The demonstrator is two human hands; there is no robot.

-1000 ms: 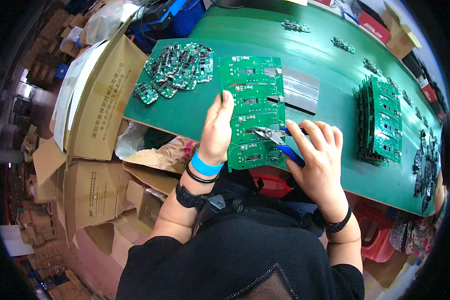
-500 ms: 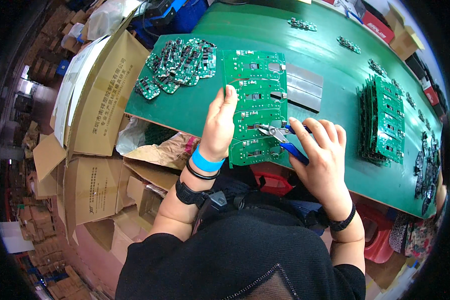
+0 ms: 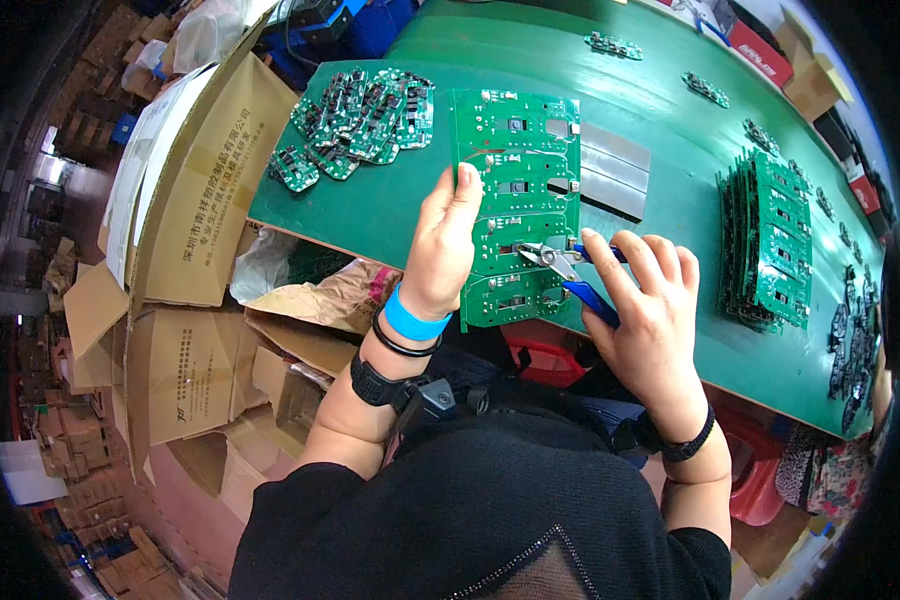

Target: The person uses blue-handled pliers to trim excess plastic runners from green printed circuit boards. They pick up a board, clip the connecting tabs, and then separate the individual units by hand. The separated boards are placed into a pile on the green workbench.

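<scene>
My left hand (image 3: 442,240) grips the left edge of a green circuit board panel (image 3: 515,215), its thumb on top and its other fingers hidden underneath. Several joined boards make up the panel, each with a small cut-out. My right hand (image 3: 650,310) is closed round a pair of cutting pliers with blue handles (image 3: 592,298). The pliers' jaws lie over a cut-out in the lower half of the panel; whether they touch it I cannot tell. Beyond the panel's right edge a grey ridged metal block (image 3: 615,172) rests on the green table.
Loose small boards (image 3: 365,115) are heaped at the table's left. A stack of board panels (image 3: 770,240) stands at the right, with dark board pieces (image 3: 850,350) beyond it. Small boards (image 3: 613,45) lie along the far side. Open cardboard boxes (image 3: 210,190) crowd the left.
The panel appears slightly higher and further right, with my left hand moving along with it. The handles of the pliers look a little wider apart. Both hands keep their hold.
</scene>
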